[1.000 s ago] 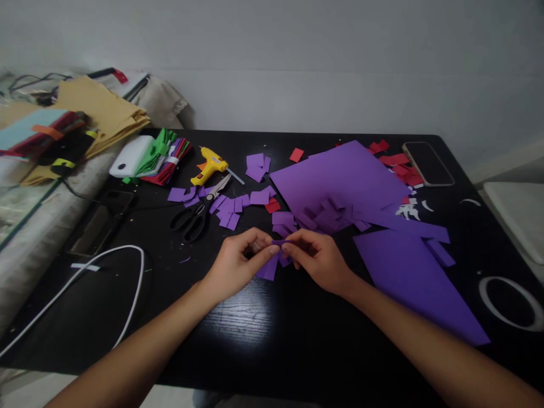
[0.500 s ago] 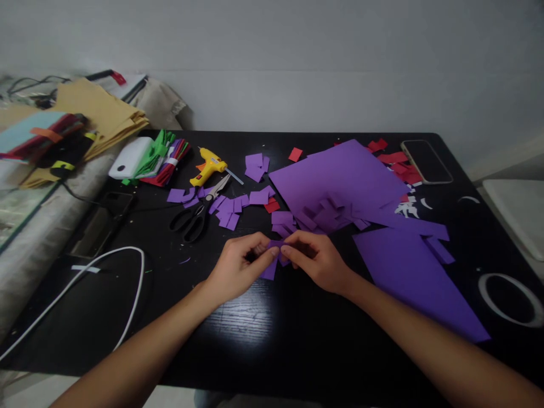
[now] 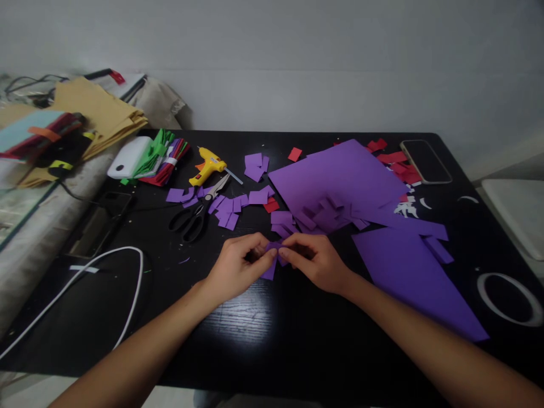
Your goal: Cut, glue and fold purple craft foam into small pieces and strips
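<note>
Between my two hands is a small piece of purple paper (image 3: pixel 274 246), pinched at both sides near the middle of the black table. My left hand (image 3: pixel 241 262) closes thumb and fingers on its left part. On its right part, the thumb and fingertips of my right hand (image 3: pixel 317 259) press together. A purple flap (image 3: pixel 269 272) hangs or lies just below the left thumb; whether it is joined to the held piece I cannot tell. Just beyond the hands lie purple paper squares (image 3: pixel 282 217). Large purple sheets (image 3: pixel 352 170) spread to the right.
Black-handled scissors (image 3: pixel 198 215) and a yellow glue gun (image 3: pixel 209 165) lie left of centre. Red scraps (image 3: pixel 399 161) and a phone (image 3: pixel 426 162) are at the back right. A white cable (image 3: pixel 138 283) loops at left; a white ring (image 3: pixel 510 299) lies at right.
The top edge of the held purple paper now looks slightly more bent between my fingertips. Both hands keep nearly the same place; the view has shifted very little.
</note>
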Action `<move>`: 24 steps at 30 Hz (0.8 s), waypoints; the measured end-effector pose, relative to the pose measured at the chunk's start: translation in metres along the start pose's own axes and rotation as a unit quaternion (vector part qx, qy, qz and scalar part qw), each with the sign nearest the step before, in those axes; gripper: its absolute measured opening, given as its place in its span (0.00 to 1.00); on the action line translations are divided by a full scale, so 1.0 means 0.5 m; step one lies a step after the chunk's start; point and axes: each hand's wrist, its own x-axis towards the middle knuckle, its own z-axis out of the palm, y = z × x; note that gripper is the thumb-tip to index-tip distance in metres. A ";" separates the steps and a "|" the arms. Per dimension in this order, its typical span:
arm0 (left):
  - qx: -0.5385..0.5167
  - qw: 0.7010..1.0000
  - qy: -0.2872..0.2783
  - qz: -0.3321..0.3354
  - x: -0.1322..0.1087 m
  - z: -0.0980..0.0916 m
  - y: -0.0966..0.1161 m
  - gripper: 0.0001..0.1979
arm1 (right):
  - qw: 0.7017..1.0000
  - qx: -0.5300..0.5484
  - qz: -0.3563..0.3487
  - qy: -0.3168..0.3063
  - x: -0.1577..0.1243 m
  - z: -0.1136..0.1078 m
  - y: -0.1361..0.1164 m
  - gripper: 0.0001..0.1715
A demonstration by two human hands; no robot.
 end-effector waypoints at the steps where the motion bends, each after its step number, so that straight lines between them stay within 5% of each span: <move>1: 0.002 1.000 0.000 0.001 0.000 0.000 0.000 0.13 | 1.000 -0.001 0.000 0.002 0.000 0.000 0.000 0.08; 24: -0.033 0.999 -0.024 -0.026 -0.005 -0.003 -0.009 0.14 | 0.999 0.026 0.006 -0.019 -0.001 -0.004 -0.002 0.12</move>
